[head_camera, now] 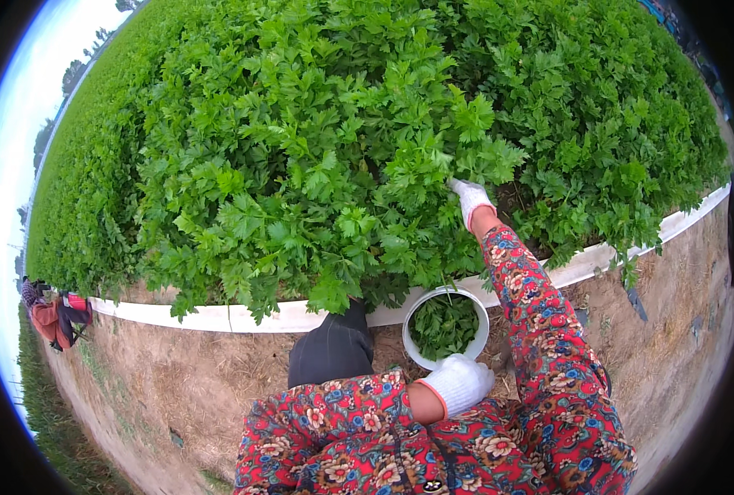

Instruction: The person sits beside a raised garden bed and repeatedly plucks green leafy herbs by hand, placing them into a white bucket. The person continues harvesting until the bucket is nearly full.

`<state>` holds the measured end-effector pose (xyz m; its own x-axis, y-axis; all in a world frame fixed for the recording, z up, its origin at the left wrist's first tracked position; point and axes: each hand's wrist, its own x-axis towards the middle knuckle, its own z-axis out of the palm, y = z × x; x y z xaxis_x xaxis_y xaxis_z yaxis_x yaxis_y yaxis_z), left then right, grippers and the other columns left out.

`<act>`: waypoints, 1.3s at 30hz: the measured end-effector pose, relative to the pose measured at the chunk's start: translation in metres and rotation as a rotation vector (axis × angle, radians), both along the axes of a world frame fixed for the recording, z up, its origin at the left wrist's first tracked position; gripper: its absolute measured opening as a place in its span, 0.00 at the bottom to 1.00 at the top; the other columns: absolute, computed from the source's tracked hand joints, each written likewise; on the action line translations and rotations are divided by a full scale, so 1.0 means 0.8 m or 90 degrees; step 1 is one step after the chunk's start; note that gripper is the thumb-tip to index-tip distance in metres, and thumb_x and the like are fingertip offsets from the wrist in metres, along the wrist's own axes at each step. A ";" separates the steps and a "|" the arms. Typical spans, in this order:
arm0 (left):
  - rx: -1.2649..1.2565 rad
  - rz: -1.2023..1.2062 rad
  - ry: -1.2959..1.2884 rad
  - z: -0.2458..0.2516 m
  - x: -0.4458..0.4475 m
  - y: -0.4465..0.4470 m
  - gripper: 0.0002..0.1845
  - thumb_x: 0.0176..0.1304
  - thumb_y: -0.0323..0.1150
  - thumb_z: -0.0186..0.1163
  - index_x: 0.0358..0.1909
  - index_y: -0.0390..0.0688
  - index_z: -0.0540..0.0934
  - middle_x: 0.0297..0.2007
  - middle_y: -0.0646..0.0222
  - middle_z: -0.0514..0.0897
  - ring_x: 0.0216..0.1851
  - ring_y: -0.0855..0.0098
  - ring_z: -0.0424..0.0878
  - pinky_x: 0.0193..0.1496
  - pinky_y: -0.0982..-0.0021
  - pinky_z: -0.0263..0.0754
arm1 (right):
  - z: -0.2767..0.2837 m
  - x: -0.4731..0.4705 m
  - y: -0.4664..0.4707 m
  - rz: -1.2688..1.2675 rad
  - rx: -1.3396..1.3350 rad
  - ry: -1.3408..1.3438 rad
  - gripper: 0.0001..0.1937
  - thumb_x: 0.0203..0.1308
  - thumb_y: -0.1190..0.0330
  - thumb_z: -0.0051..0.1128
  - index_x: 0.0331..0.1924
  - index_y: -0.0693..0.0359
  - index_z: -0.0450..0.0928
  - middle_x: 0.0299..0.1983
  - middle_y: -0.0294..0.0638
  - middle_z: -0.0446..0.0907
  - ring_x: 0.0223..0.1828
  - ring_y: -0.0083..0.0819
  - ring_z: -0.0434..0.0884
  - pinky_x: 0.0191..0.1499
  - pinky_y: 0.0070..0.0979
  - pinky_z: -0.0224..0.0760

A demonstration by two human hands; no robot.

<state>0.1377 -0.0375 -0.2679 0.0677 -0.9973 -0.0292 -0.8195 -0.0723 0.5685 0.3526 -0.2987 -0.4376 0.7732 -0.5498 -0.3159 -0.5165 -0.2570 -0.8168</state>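
My right hand (pixel 471 199), in a white knit glove with a pink cuff, reaches in among the leafy celery plants (pixel 317 167). Leaves cover its fingertips, so whether they grip a stalk cannot be seen. Below it, a white plastic bucket (pixel 411 346) stands on the soil at the bed's edge. Cut green celery leaves (pixel 444 325) lie inside. My left hand (pixel 460 385), gloved the same way, is curled by the bucket's near rim. Its fingers are turned from view, and I cannot tell if they hold the rim.
A low white border strip (pixel 243 318) runs along the front of the bed. My dark-trousered knee (pixel 333 349) is left of the bucket. Bare soil with straw (pixel 218 365) lies on the near side. Far left, another person (pixel 54 318) sits beside a red container (pixel 77 302).
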 end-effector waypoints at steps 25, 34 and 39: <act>0.033 -0.012 0.041 0.021 0.013 0.014 0.05 0.60 0.31 0.54 0.32 0.42 0.76 0.26 0.62 0.83 0.28 0.58 0.85 0.28 0.58 0.77 | 0.142 -0.219 0.123 0.807 -0.122 0.294 0.31 0.50 0.55 0.64 0.60 0.57 0.77 0.48 0.56 0.83 0.51 0.49 0.83 0.56 0.38 0.75; 0.027 0.003 0.018 0.024 0.038 0.005 0.05 0.58 0.32 0.56 0.31 0.43 0.80 0.28 0.63 0.85 0.28 0.62 0.86 0.28 0.61 0.77 | 0.211 -0.107 0.024 0.534 -0.306 0.092 0.18 0.63 0.53 0.52 0.39 0.61 0.81 0.35 0.54 0.84 0.38 0.50 0.85 0.44 0.39 0.78; 0.082 -0.004 0.013 0.026 0.046 -0.001 0.06 0.59 0.32 0.56 0.33 0.42 0.81 0.29 0.63 0.85 0.30 0.62 0.87 0.29 0.61 0.78 | 0.216 -0.032 -0.015 0.218 -0.395 -0.052 0.13 0.62 0.58 0.58 0.39 0.59 0.82 0.34 0.48 0.85 0.38 0.46 0.86 0.42 0.36 0.78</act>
<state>0.1743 -0.0380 -0.2470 0.0595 -0.9857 -0.1576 -0.8089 -0.1401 0.5710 0.3268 -0.3109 -0.2651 0.9428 -0.3307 0.0431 -0.2663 -0.8244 -0.4994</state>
